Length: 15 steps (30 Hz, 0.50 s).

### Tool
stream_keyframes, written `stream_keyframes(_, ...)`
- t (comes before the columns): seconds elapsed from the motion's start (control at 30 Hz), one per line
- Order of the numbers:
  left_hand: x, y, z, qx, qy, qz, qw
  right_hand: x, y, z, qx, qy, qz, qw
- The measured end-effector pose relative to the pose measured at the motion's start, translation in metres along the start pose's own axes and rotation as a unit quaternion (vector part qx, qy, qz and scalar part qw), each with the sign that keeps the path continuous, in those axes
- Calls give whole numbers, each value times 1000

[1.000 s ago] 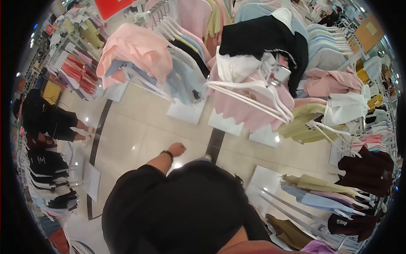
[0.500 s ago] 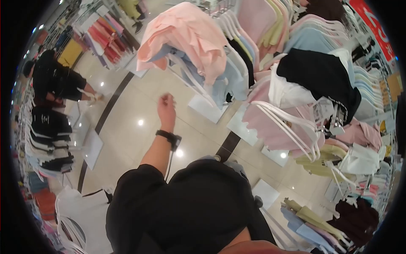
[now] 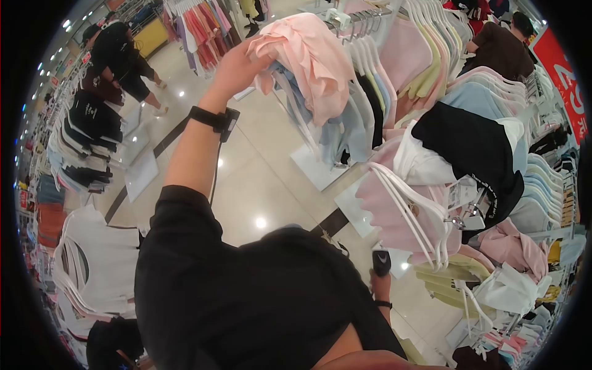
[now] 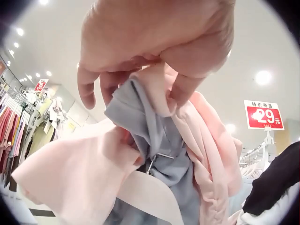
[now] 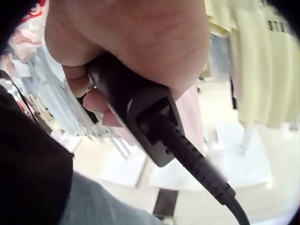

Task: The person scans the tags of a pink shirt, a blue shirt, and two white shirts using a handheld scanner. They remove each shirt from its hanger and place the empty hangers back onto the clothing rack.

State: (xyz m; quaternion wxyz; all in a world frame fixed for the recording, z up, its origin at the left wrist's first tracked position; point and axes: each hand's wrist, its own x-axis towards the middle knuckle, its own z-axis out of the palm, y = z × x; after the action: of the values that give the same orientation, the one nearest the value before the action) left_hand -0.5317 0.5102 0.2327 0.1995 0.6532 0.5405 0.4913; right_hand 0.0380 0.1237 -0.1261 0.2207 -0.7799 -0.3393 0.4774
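The room is a bright clothing shop, with a pale, shiny tiled floor (image 3: 259, 185) between the racks. A pink garment (image 3: 308, 58) lies bunched at the near end of a rack, draped over a grey-blue garment (image 4: 176, 168) and a white hanger (image 4: 150, 192). The left hand (image 3: 237, 69) holds it from above — thumb and fingers are closed on its edge, with a fold of the grey-blue cloth just beside them. The right hand (image 5: 136, 42), low by the person's side, is curled firmly round a black device (image 5: 126, 101), from which a black cable (image 5: 197, 164) goes downward. Well apart from the pink garment, a black garment (image 3: 468, 142) lies across another rack, near some bare white hangers (image 3: 410, 209). Farther away are a red sign (image 3: 561, 80) and a person in black (image 3: 117, 61).
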Motion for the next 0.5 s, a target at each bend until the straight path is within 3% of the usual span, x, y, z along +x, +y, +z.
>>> stream_keyframes(0.03, 0, -1, 2, 11, 17, 0, 1000, 5, -24, -3, 24, -12, -6, 1000)
stream_keyframes(0.2, -3, 8, 12, 38, 54, -30, 997, 5, -116, 1, 12, -100, -245, 964)
stream_keyframes(0.43, -16, 14, 8, -26, 6, -5, 1000, -48, -238, 11, 30, -191, -300, 934)
stream_keyframes(0.5, -18, 12, 0, 103, 8, 70, 992, -60, -264, 11, 37, -177, -305, 935)
